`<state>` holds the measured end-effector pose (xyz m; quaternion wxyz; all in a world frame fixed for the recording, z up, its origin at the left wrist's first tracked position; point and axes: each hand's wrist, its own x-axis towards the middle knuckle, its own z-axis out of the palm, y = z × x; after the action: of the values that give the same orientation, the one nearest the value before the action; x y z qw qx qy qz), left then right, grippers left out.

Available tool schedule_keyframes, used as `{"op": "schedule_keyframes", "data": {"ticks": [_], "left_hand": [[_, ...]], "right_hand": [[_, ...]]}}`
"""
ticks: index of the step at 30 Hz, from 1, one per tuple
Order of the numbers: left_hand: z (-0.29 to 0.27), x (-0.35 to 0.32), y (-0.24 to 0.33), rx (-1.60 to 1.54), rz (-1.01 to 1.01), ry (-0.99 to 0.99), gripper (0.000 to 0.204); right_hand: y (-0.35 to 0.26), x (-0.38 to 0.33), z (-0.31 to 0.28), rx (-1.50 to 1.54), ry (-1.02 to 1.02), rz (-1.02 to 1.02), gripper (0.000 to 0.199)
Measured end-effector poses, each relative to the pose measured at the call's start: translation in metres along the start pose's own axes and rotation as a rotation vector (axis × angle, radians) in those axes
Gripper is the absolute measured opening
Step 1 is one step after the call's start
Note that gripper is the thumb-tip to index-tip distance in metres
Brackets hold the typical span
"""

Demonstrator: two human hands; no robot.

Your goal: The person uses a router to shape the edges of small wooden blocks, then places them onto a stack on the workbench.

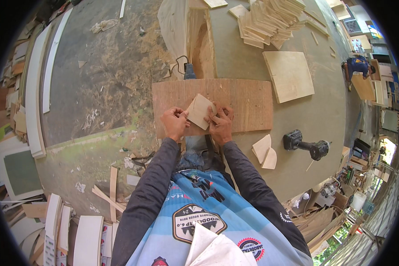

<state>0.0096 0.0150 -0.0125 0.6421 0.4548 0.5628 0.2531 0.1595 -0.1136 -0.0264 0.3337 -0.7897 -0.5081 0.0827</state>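
1. Your right hand (220, 122) is closed on a small, pale, four-sided piece of thin wood (200, 110), fingers bent over its right side.
2. Your left hand (175, 122) is at the piece's left corner, fingertips drawn together; cannot tell whether they pinch it.
3. The piece is over a long reddish-brown wooden board (250, 104), slightly left of centre, between far and near edges.
4. Dark-blue corded power tool (189, 71): at the board's far edge.
5. Black cordless drill (307, 145): beyond the board's near right corner, lying on its side.
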Motion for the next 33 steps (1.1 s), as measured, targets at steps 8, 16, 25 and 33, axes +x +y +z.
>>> {"op": "schedule_keyframes", "data": {"ticks": [8, 16, 25, 33], "left_hand": [[-0.0001, -0.0008, 0.0064, 0.018, -0.002, -0.01, 0.008], [0.0, -0.0014, 0.0084, 0.037, -0.004, -0.003, 0.009], [-0.0008, -0.0005, 0.007, 0.014, 0.001, -0.009, 0.009], [-0.0021, 0.0006, 0.0029, -0.002, 0.006, -0.032, 0.009]], "right_hand": [[-0.0027, 0.0029, -0.001, 0.021, 0.008, -0.008, 0.044], [-0.0033, 0.0026, -0.0015, 0.016, 0.002, -0.001, 0.044], [-0.004, 0.0039, -0.0024, 0.03, 0.002, -0.001, 0.044], [-0.0027, 0.0045, -0.0022, 0.034, 0.006, -0.012, 0.044]]}}
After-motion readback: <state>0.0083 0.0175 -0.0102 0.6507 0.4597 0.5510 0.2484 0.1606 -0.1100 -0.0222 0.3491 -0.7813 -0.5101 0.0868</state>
